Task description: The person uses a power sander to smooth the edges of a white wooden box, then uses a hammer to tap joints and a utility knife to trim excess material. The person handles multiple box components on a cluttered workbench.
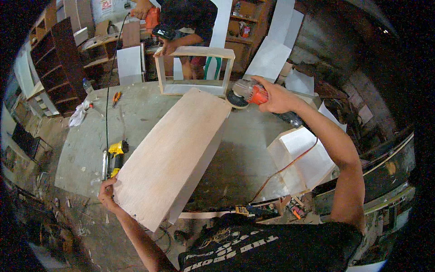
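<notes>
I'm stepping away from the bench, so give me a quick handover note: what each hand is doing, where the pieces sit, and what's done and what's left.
Left hand: gripping the near left corner of the plywood box, steadying it on the workbench.
Right hand: closed around the orange angle grinder, its disc at the box's far right corner.
Nearby: yellow nail gun left of the box; open wooden frame beyond it, where another person works.
Done: box assembled, top face looks smooth.
Left: probably the far corner and edges; can't tell if the disc touches.
</notes>
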`<state>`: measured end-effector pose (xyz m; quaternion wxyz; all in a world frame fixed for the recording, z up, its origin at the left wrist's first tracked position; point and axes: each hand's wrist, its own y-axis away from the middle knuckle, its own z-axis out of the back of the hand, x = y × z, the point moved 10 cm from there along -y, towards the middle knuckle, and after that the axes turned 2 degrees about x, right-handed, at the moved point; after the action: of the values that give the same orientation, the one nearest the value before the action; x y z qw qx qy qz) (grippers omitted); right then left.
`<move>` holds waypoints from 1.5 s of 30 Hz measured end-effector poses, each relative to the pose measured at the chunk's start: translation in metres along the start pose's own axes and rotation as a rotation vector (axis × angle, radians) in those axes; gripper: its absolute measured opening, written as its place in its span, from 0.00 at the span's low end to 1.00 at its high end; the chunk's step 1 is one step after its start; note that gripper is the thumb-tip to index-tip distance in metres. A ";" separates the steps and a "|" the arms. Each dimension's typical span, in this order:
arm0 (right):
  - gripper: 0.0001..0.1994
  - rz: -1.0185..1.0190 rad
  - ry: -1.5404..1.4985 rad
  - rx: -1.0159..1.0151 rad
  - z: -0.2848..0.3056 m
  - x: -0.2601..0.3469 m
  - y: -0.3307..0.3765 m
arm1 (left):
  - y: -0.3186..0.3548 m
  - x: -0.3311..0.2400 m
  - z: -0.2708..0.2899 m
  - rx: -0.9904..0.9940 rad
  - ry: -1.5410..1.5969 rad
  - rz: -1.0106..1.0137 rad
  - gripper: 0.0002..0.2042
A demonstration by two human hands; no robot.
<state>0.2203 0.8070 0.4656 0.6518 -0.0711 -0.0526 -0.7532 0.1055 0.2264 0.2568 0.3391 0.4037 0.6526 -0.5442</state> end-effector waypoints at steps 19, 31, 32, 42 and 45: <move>0.50 0.248 -0.037 0.078 0.001 0.019 -0.038 | -0.006 0.039 0.049 0.039 -0.145 -0.038 0.30; 0.51 0.283 -0.124 -0.050 0.028 -0.011 -0.061 | -0.100 -0.011 -0.032 0.495 -0.208 0.108 0.22; 0.51 0.293 -0.140 -0.048 0.029 -0.014 -0.061 | -0.095 -0.034 -0.043 0.595 -0.449 0.288 0.24; 0.51 0.356 -0.114 -0.035 0.023 -0.013 -0.056 | 0.040 -0.090 -0.254 0.567 -1.670 -0.483 0.33; 0.51 0.364 -0.077 0.039 0.021 -0.010 -0.047 | 0.051 -0.084 -0.238 0.658 -1.575 -0.581 0.31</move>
<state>0.1765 0.8273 0.4855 0.7760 -0.0956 -0.0787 -0.6184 0.1879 0.4518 0.3510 0.4044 -0.1901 0.1186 -0.8867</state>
